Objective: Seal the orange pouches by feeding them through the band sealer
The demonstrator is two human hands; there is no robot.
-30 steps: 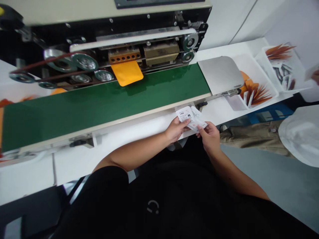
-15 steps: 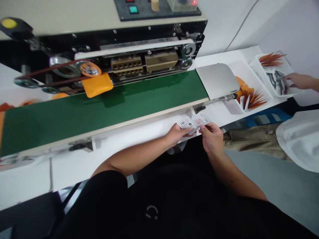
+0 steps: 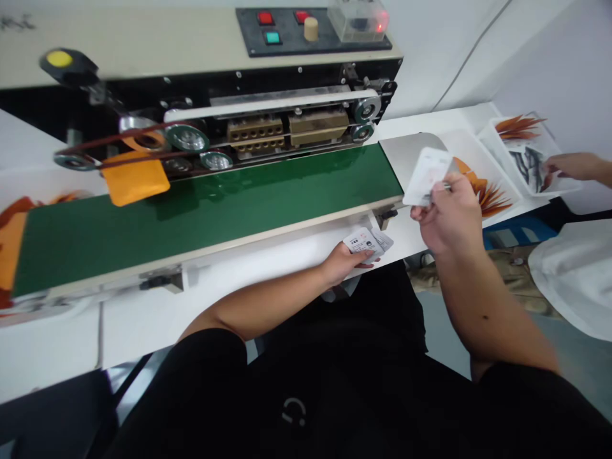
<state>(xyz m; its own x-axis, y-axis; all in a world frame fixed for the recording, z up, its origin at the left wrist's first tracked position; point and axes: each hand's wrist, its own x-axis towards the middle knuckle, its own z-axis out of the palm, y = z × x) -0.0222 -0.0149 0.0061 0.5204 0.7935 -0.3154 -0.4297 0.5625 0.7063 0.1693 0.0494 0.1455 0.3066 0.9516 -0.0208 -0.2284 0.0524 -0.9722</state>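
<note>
My left hand [image 3: 340, 262] is closed around a small fanned stack of printed white cards [image 3: 361, 241], low in front of the machine's near edge. Raised to the right, my right hand [image 3: 452, 217] pinches a single white card [image 3: 427, 173] with rounded corners. It hangs over the near part of the metal plate [image 3: 406, 150] at the belt's right end. An orange pouch [image 3: 136, 180] is caught in the band sealing machine [image 3: 306, 80], its lower part hanging over the green conveyor belt [image 3: 268, 197].
White bins with orange pouches [image 3: 495, 199] stand to the right. In the far bin [image 3: 567, 185] a co-worker's hand [image 3: 576, 167] touches dark-and-white packets. More orange pouches [image 3: 12, 245] lie at the belt's left end. The control panel [image 3: 287, 38] is on top.
My right hand has moved up and right, away from the left hand, carrying one card. The orange pouch has travelled left along the machine. My left hand keeps its stack.
</note>
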